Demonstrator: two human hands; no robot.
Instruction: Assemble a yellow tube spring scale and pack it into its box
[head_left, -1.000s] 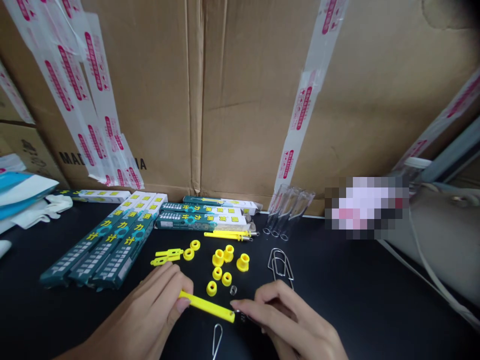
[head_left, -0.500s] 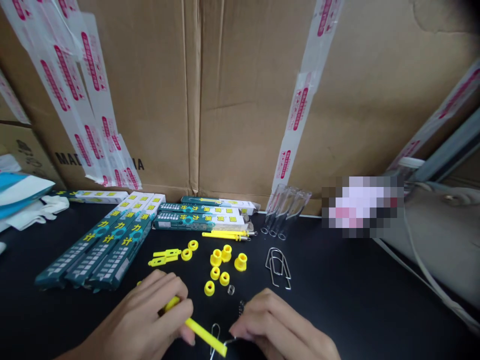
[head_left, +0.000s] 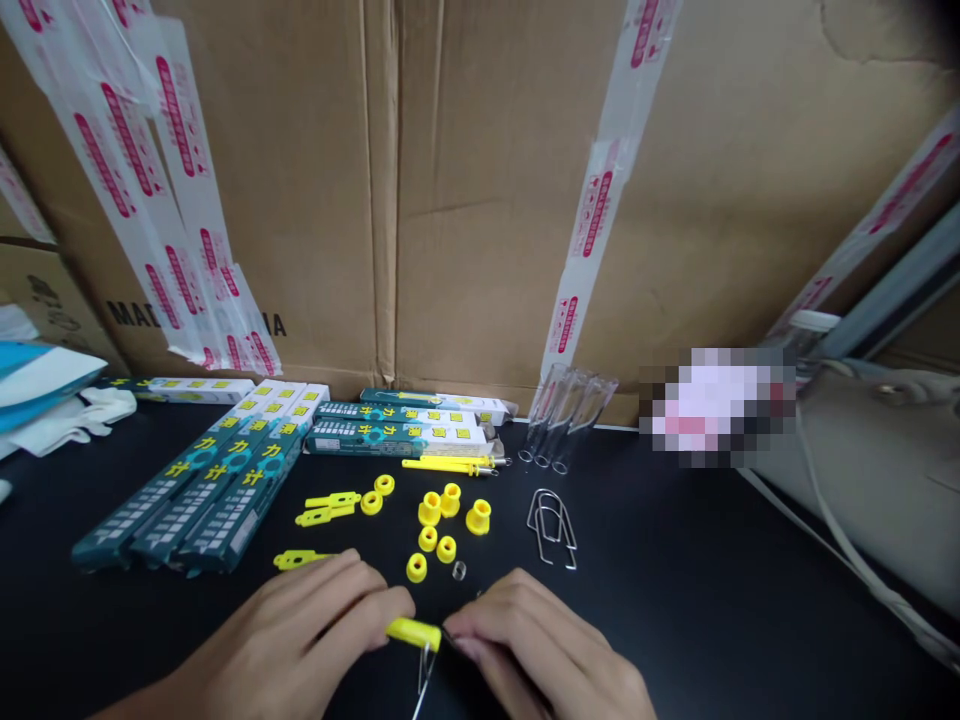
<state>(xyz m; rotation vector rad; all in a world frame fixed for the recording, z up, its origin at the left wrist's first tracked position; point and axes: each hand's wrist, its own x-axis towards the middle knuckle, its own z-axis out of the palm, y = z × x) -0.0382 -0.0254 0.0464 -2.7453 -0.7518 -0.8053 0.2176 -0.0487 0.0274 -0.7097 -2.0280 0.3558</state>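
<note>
My left hand [head_left: 322, 630] is closed around a yellow plastic rod [head_left: 415, 634], whose end sticks out past the thumb toward the right. Just below that end is a bent wire hook [head_left: 424, 672]; whether it is joined to the rod I cannot tell. Thumb and finger of my right hand [head_left: 551, 650] pinch a thin metal wire [head_left: 448, 634] at the rod's tip, most of it hidden by the fingers. Beyond the hands lie several yellow flanged bushings [head_left: 478, 517], a small clear ring [head_left: 459, 570], yellow rings [head_left: 372, 503] and flat yellow slotted pieces [head_left: 327, 515].
Green-and-white printed boxes [head_left: 217, 480] lie at left, with more boxes [head_left: 397, 438] at the back. Yellow rods with springs [head_left: 454, 465], clear tubes [head_left: 566, 420] and large wire hooks [head_left: 551, 528] lie before a cardboard wall [head_left: 487, 250]. A grey bag [head_left: 877, 490] is at right.
The yellow rod has turned flatter and now shows only a short end beyond my left hand. Both hands have drawn closer together, uncovering a flat yellow piece behind the left.
</note>
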